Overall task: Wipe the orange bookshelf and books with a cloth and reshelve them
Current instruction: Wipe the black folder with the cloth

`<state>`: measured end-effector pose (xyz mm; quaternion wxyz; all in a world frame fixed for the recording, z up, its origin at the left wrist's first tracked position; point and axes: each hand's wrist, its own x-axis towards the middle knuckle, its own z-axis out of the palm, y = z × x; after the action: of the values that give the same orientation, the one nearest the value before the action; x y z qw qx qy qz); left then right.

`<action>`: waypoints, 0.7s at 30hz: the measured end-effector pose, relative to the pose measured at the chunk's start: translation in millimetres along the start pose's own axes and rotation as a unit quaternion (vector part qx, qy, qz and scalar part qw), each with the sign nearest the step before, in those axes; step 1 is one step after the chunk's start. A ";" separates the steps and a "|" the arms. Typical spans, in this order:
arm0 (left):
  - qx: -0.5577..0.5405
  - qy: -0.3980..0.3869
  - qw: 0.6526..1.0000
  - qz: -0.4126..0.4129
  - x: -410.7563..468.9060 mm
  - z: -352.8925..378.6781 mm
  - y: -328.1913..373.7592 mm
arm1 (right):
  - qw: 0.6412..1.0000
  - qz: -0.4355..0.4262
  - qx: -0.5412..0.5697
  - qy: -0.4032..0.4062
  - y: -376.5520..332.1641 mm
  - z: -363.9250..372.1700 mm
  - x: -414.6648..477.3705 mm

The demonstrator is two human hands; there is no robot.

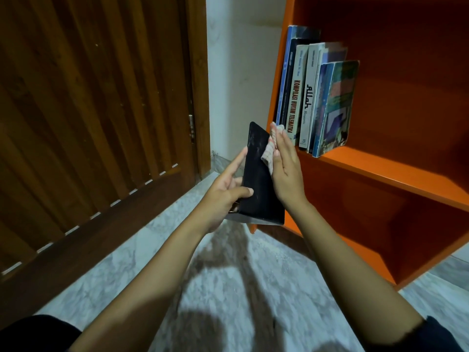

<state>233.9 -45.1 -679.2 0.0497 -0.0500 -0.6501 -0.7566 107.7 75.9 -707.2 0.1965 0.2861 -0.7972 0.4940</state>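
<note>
A black book (258,181) is held upright in front of the orange bookshelf (396,174). My left hand (225,191) grips its left edge, thumb across the dusty cover. My right hand (286,171) presses a pale checked cloth (349,146) against the cover's upper right side with flat fingers. Several books (317,97) stand upright at the left end of the shelf board, just behind my right hand.
A dark wooden door (96,110) fills the left side. A white wall (238,85) runs between door and bookshelf. The floor (228,288) is grey marbled tile. The bookshelf's lower compartment (368,229) and the shelf board to the right of the books hold nothing.
</note>
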 end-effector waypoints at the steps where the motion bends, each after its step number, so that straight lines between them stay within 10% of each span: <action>1: 0.001 -0.004 1.000 -0.001 0.4 -0.6 1.2 | 1.000 -0.017 -0.006 -0.010 0.0 -0.7 1.5; 21: 0.014 -0.033 0.999 -0.039 0.7 -5.1 -0.5 | 0.988 -0.109 -0.030 -0.102 -5.8 -9.0 4.4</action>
<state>233.0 -50.1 -680.4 -0.0008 -0.0488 -0.6637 -0.7464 108.5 80.8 -696.7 0.1754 0.4144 -0.7915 0.4137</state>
